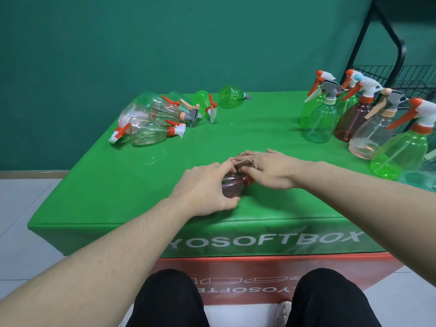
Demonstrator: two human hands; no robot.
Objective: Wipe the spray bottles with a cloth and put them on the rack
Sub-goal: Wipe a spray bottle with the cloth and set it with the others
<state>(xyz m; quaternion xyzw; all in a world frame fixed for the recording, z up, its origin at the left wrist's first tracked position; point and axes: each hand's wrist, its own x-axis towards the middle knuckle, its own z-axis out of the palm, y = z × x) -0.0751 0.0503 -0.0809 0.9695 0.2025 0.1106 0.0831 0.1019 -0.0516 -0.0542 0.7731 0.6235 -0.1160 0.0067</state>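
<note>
Head view. A pink spray bottle [232, 186] is seen lying on its side near the middle of the front edge of the green box [118, 185]. Its body is gripped by the left hand [205, 187], fingers curled over it and thumb beneath. The right hand [269, 171] is laid over the bottle's neck with fingers nearly straight; a brownish cloth [245, 161] is partly seen under them, and whether it is pinched cannot be told. A heap of fallen bottles [162, 116] is noted at the back left corner. Upright bottles [354, 114] are grouped along the right edge. A black wire rack [401, 76] is seen beyond the back right corner.
</note>
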